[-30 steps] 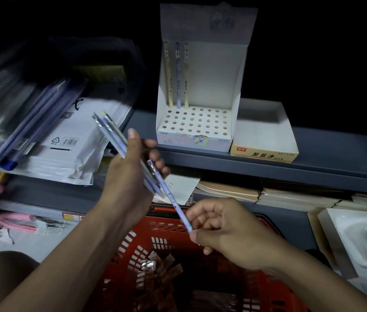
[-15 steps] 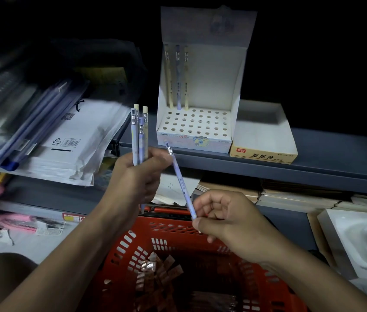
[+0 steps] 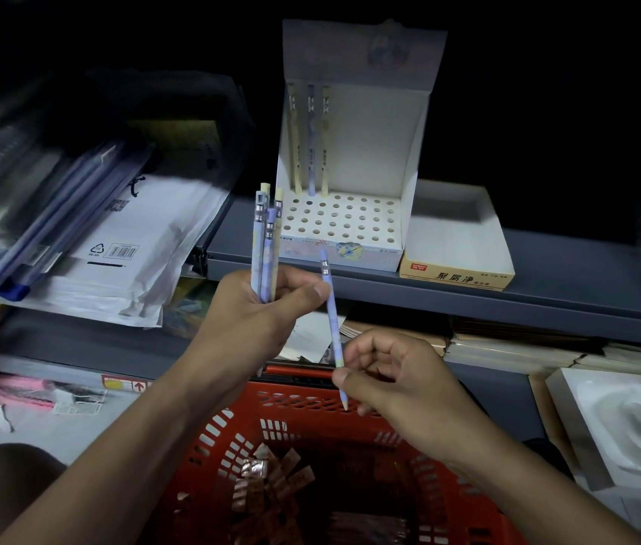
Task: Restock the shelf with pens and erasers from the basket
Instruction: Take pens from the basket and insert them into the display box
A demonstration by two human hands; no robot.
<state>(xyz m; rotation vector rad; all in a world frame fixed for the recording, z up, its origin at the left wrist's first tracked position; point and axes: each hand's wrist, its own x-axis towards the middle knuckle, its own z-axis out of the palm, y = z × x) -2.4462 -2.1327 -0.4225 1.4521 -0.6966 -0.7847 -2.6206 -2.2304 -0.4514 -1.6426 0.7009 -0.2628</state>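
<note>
- Nearest, the red basket (image 3: pixel 311 411) sits below both hands, with small wrapped packets (image 3: pixel 268 477), probably the erasers, lying in its bottom.
- Just above its rim, the right hand (image 3: pixel 397 387) pinches a single lilac pen (image 3: pixel 332 328) low on the barrel between thumb and forefinger; the pen stands nearly upright, tip down, cap end leaning slightly left.
- Beside it, the left hand (image 3: pixel 256 308) grips a bunch of pens (image 3: pixel 266 238), fingers curled round them, ends up.
- Farther back on the shelf (image 3: pixel 547 304), the perforated display box (image 3: pixel 342 226) holds three pens in its rear row.
- Its empty holes lie up and beyond the single pen, so the right hand is better placed; the pen's long axis already roughly suits a downward insertion.
</note>
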